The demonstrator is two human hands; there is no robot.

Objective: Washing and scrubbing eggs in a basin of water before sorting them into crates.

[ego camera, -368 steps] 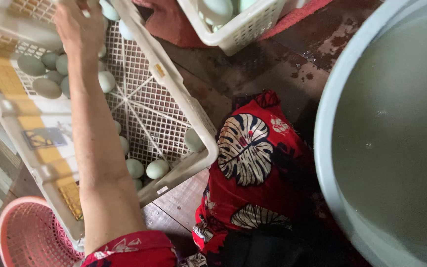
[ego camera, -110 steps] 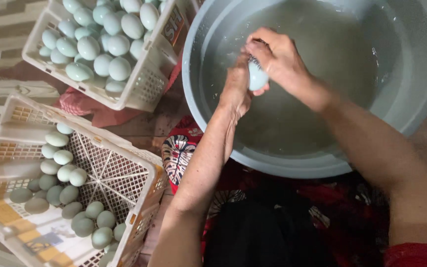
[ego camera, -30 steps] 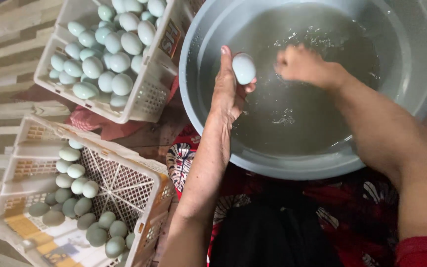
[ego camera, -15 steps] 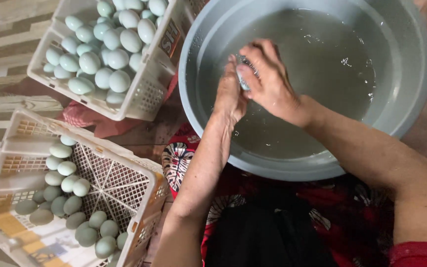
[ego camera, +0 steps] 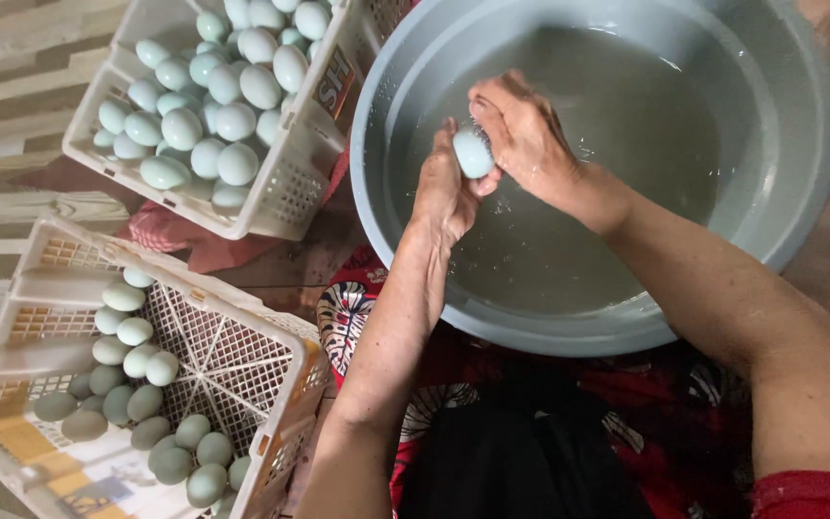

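The grey basin of water and both white crates sit as they did half a second ago. Over the water, the left hand and right hand remain together, both closed on one pale egg. The egg, earlier largely covered, now shows between the fingers.

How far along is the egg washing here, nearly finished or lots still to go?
Roughly midway, judging by the crates. The upper white crate is heaped with pale, clean-looking eggs, so those look done. Right now the left hand and right hand hold one egg over the water in the grey basin. The lower crate still has a couple dozen duller eggs waiting.
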